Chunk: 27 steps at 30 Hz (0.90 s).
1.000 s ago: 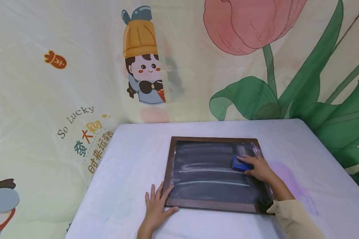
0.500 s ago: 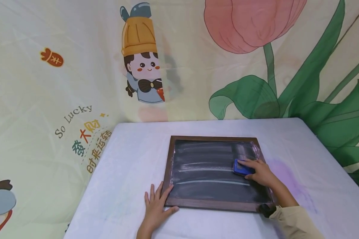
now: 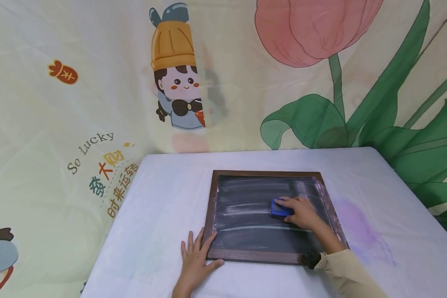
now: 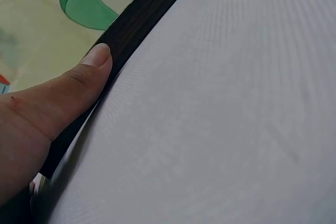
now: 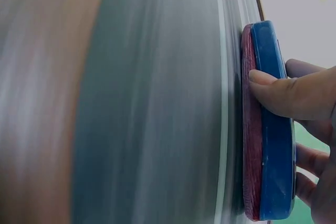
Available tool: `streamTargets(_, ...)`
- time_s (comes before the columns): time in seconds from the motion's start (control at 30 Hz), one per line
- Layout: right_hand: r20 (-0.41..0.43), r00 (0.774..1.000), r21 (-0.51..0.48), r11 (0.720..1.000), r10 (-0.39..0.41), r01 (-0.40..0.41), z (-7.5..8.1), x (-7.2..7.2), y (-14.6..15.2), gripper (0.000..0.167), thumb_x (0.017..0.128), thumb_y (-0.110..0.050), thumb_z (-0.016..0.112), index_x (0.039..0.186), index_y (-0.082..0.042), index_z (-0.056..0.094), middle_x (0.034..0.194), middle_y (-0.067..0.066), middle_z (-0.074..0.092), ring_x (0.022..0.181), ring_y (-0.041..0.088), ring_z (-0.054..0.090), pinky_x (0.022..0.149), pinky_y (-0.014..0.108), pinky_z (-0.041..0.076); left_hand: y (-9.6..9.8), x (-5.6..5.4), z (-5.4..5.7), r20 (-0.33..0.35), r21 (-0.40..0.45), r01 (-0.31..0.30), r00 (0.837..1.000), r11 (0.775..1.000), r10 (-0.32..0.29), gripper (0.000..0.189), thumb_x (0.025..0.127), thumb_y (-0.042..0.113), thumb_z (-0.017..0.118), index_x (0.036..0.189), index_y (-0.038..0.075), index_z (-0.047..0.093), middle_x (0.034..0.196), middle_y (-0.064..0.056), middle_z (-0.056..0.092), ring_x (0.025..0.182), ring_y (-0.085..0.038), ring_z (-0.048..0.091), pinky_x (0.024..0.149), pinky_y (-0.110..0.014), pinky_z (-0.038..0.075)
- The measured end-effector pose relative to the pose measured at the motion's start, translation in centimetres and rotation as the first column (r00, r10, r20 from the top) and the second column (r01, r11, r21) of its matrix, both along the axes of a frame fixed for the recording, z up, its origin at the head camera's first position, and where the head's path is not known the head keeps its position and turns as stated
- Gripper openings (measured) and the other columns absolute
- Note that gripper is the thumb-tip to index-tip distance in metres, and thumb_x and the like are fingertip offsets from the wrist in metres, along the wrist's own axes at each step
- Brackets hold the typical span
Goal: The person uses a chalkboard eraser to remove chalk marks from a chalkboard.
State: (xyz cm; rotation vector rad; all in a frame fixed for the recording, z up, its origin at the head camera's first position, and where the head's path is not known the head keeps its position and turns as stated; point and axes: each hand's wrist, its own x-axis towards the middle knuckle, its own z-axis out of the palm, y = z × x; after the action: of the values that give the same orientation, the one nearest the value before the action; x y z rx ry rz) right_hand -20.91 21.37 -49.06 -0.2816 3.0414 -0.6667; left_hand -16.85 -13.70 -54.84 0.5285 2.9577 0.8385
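A blackboard (image 3: pixel 253 242) in a dark wooden frame lies flat, marked with pale chalk streaks. My right hand (image 3: pixel 301 212) grips a blue chalkboard eraser (image 3: pixel 277 209) on the board, right of its middle. In the right wrist view the eraser (image 5: pixel 276 129) shows a dark red felt face turned to the board, with the thumb along its near side. My left hand (image 3: pixel 196 260) rests with spread fingers at the board's lower left corner. The left wrist view shows its thumb (image 4: pixel 79 85) against the dark frame (image 4: pixel 134 30).
The board lies on a table covered with white cloth (image 3: pixel 164 198), which has a purple stain (image 3: pixel 361 225) to the right. A printed curtain (image 3: pixel 231 103) with a tulip and cartoon figures hangs behind and at the left. A dark wrist camera (image 3: pixel 310 259) sits near my right cuff.
My right hand first slid the eraser slightly toward me, then moved it left across the board. The left hand stays at the corner.
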Motion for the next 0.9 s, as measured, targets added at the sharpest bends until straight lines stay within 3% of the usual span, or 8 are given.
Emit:
streamTargets(0.2, 0.07, 0.994, -0.036, 0.996, 0.086, -0.084, 0.4, -2.1, -5.0, 0.061, 0.072, -0.01, 0.075, 0.129, -0.017, 0.054, 0.135, 0.012, 0.049, 0.109, 0.036, 0.045, 0.092, 0.057, 0.031, 0.2, -0.1, -0.1, -0.02, -0.004, 0.012, 1.0, 1.0, -0.012, 0.078, 0.068, 0.064, 0.06, 0.136, 0.031, 0.041, 0.146, -0.017, 0.029, 0.133, -0.052, 0.009, 0.099, -0.07, 0.002)
streamTargets(0.37, 0.096, 0.989, -0.06, 0.992, 0.115, -0.11, 0.7, -3.5, -8.5, 0.059, 0.072, -0.011, 0.075, 0.127, -0.021, 0.055, 0.135, 0.008, 0.05, 0.107, 0.03, 0.045, 0.093, 0.052, 0.031, 0.1, -0.1, 0.0, -0.027, -0.015, 0.011, 1.0, 1.0, -0.012, 0.077, 0.069, 0.064, 0.06, 0.136, 0.031, 0.04, 0.146, -0.018, 0.029, 0.133, -0.053, 0.01, 0.098, -0.07, 0.003)
streamTargets(0.6, 0.079, 0.984, -0.019, 0.987, 0.159, -0.158, 0.9, -4.5, -12.0, 0.058, 0.073, -0.014, 0.075, 0.127, -0.023, 0.055, 0.134, 0.005, 0.051, 0.104, 0.029, 0.046, 0.092, 0.048, 0.034, 0.2, 0.0, 0.1, -0.035, -0.012, 0.016, 0.999, 1.0, -0.017, 0.076, 0.07, 0.061, 0.061, 0.136, 0.031, 0.04, 0.146, -0.018, 0.029, 0.133, -0.053, 0.01, 0.098, -0.071, 0.003)
streamTargets(0.9, 0.018, 0.983, 0.077, 0.98, 0.181, -0.182, 0.6, -4.9, -15.5, 0.056, 0.074, -0.021, 0.075, 0.126, -0.026, 0.055, 0.131, 0.004, 0.054, 0.103, 0.029, 0.048, 0.09, 0.048, 0.037, 0.1, 0.0, 0.0, -0.047, 0.002, 0.017, 0.999, 1.0, -0.017, 0.076, 0.07, 0.063, 0.061, 0.136, 0.03, 0.041, 0.145, -0.02, 0.029, 0.131, -0.055, 0.01, 0.096, -0.072, 0.003)
